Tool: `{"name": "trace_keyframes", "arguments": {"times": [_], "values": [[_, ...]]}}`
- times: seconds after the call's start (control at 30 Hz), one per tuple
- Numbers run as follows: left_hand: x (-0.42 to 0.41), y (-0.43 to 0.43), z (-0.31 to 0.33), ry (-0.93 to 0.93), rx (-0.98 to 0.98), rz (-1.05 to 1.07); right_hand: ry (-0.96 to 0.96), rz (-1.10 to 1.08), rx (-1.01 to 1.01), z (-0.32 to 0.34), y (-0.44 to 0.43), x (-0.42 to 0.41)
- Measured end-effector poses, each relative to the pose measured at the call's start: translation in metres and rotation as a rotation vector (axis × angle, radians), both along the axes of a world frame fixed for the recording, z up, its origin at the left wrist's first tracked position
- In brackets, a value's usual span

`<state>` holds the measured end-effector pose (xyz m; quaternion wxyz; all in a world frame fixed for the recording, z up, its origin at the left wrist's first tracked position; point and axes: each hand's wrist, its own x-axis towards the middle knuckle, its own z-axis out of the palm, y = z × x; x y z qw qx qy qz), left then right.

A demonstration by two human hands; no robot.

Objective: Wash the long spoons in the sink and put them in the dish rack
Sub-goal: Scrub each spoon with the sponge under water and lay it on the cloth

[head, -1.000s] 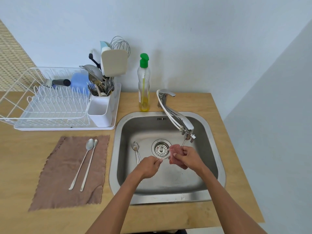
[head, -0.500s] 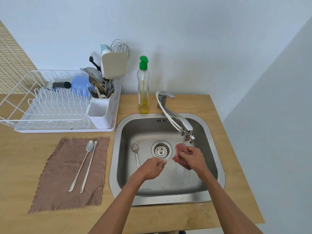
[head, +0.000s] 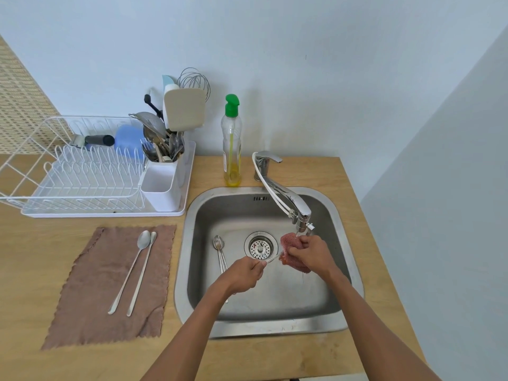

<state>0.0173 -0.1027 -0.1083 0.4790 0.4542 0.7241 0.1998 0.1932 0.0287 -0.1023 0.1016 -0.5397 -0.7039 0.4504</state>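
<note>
Left hand (head: 243, 272) tight on a slim, silvery long spoon (head: 273, 259), right hand (head: 312, 254) tight round a red mesh scrubber (head: 288, 242).

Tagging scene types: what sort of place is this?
Likely a small home kitchen: a square stainless steel sink set in a light wooden countertop, a white wire dish rack beside it, and a clear soap bottle with a green cap.

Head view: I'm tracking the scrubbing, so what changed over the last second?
The right hand, gripping the red scrub pad, slid a little right and back along the spoon, toward the tap spout. The left hand kept its pinch on the spoon's handle. The spoons in the sink and the two spoons on the brown cloth stayed put.
</note>
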Motion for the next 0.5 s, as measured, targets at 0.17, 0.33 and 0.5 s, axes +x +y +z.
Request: {"name": "trace_keyframes", "arguments": {"times": [0.17, 0.33, 0.5], "values": [[0.006, 0.007, 0.007, 0.025, 0.023, -0.027, -0.109, -0.059, 0.191, -0.003, 0.003, -0.004], [0.005, 0.012, 0.006, 0.030, 0.038, -0.015, -0.058, -0.094, 0.149, 0.001, 0.000, -0.003], [-0.002, 0.013, -0.001, 0.009, 0.012, -0.014, -0.056, -0.034, 0.049, 0.007, 0.004, -0.001]]}}
